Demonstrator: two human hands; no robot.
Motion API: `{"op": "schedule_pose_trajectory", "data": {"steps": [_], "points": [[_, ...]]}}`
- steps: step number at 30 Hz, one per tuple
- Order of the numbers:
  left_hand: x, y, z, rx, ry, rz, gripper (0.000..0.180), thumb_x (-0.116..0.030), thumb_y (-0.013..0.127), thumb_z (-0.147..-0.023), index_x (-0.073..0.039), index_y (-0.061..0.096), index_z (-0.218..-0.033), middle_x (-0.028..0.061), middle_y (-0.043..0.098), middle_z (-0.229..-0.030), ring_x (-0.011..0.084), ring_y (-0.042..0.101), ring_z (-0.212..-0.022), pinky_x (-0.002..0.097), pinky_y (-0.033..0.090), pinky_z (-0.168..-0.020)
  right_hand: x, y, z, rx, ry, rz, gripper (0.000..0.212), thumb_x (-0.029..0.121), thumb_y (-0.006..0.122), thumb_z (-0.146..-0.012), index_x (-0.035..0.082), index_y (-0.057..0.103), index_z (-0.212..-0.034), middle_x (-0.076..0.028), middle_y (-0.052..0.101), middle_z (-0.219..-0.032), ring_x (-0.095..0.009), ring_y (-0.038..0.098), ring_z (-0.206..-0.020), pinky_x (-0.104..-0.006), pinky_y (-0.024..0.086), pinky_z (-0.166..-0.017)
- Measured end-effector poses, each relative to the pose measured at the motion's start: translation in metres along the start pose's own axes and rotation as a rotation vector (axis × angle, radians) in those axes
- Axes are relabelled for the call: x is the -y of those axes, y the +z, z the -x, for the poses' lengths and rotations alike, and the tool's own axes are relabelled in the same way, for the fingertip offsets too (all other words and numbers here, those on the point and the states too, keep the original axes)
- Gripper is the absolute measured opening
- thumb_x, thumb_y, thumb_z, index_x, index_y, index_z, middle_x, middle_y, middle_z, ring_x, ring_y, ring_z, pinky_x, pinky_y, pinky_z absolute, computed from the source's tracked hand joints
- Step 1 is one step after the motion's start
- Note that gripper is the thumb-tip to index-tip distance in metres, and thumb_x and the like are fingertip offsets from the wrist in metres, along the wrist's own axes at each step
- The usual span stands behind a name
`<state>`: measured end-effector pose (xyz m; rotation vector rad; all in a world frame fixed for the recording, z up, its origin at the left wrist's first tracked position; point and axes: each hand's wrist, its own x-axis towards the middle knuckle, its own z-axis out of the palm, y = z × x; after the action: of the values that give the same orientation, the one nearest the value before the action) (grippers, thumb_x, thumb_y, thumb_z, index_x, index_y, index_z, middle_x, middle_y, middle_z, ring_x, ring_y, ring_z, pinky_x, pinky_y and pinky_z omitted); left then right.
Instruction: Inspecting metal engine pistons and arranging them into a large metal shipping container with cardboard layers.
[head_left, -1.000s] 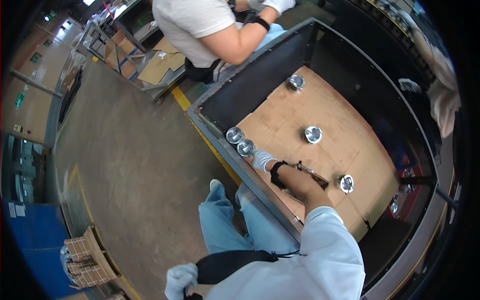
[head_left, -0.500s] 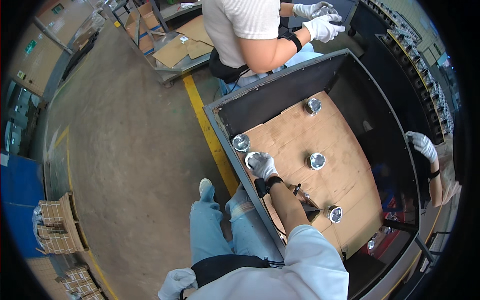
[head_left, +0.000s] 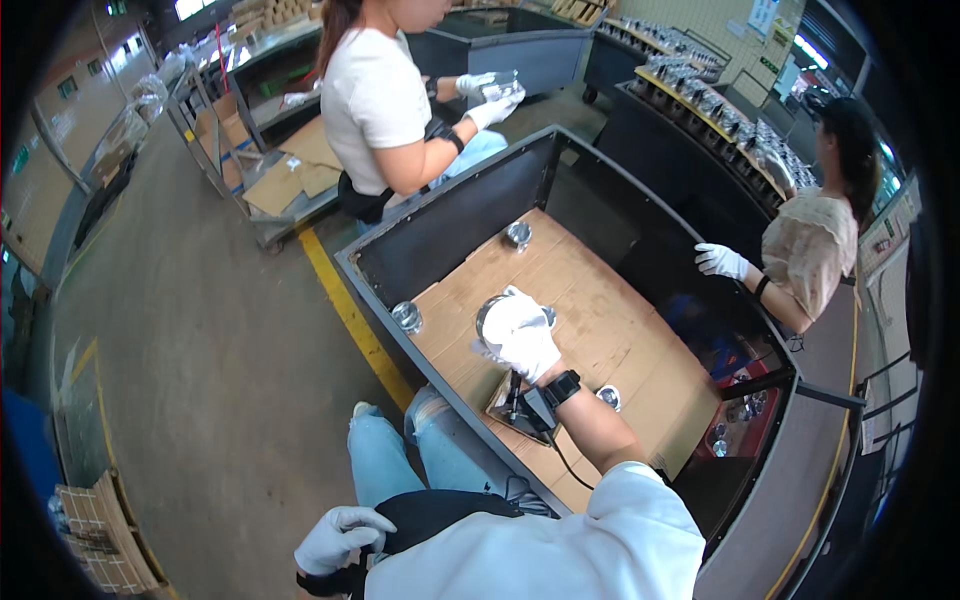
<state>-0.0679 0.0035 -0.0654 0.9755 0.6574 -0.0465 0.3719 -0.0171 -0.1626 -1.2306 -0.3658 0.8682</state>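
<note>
My right hand (head_left: 520,335), in a white glove, is closed round a silver metal piston (head_left: 487,318) and holds it up over the cardboard (head_left: 605,330) lining a dark metal bin. The glove covers most of this piston. On the cardboard stand a piston (head_left: 407,317) by the near left wall, another piston (head_left: 518,236) toward the far corner, and a piston (head_left: 608,397) beside my right forearm. A further piston (head_left: 549,316) is partly hidden behind my right hand. My left hand (head_left: 345,540), also gloved, rests by my waist with loosely stretched fingers and holds nothing.
The bin's metal rim (head_left: 450,440) runs between my legs and the cardboard. One co-worker (head_left: 375,110) handles a shiny part beyond the bin. Another co-worker's gloved hand (head_left: 722,261) is at the right rim. A cart (head_left: 270,210) with cardboard stands left, a rack of parts (head_left: 710,115) behind.
My right hand has lifted the piston from beside the left wall and moved it over the middle of the cardboard. The view has tilted up and turned right.
</note>
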Motion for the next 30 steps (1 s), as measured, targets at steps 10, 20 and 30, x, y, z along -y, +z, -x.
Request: {"op": "schedule_pose_trajectory", "data": {"steps": [10, 20, 30], "points": [[-0.055, 0.031, -0.047, 0.433, 0.378, 0.094, 0.083, -0.063, 0.056, -0.091, 0.003, 0.044, -0.140, 0.0256, 0.061, -0.122, 0.0324, 0.063, -0.109, 0.0445, 0.051, -0.094, 0.105, 0.097, 0.100, 0.608, 0.429, -0.671, 0.034, 0.033, 0.055, -0.099, 0.002, 0.069, -0.103, -0.012, 0.071, -0.089, -0.025, 0.070, -0.084, -0.0383, 0.059, -0.082], [-0.064, 0.064, -0.027, 0.626, 0.568, 0.471, 0.103, -0.052, 0.077, -0.077, 0.005, 0.029, -0.149, 0.0267, 0.044, -0.145, 0.0443, 0.049, -0.130, 0.0586, 0.040, -0.109, 0.149, 0.180, 0.163, 0.834, -0.628, 0.318, 0.022, 0.013, 0.060, -0.096, 0.001, 0.063, -0.114, -0.005, 0.064, -0.103, -0.011, 0.059, -0.091, -0.0253, 0.048, -0.080], [-0.058, 0.055, 0.005, 0.352, 0.939, 0.542, 0.090, -0.029, 0.080, -0.079, -0.014, 0.030, -0.153, 0.0152, 0.051, -0.141, 0.0396, 0.061, -0.116, 0.0517, 0.052, -0.100, 0.107, 0.186, 0.217, 0.621, -1.146, 0.664, 0.096, 0.031, 0.090, -0.062, -0.004, 0.046, -0.140, -0.025, 0.056, -0.133, -0.039, 0.057, -0.122, -0.0429, 0.045, -0.104]]}}
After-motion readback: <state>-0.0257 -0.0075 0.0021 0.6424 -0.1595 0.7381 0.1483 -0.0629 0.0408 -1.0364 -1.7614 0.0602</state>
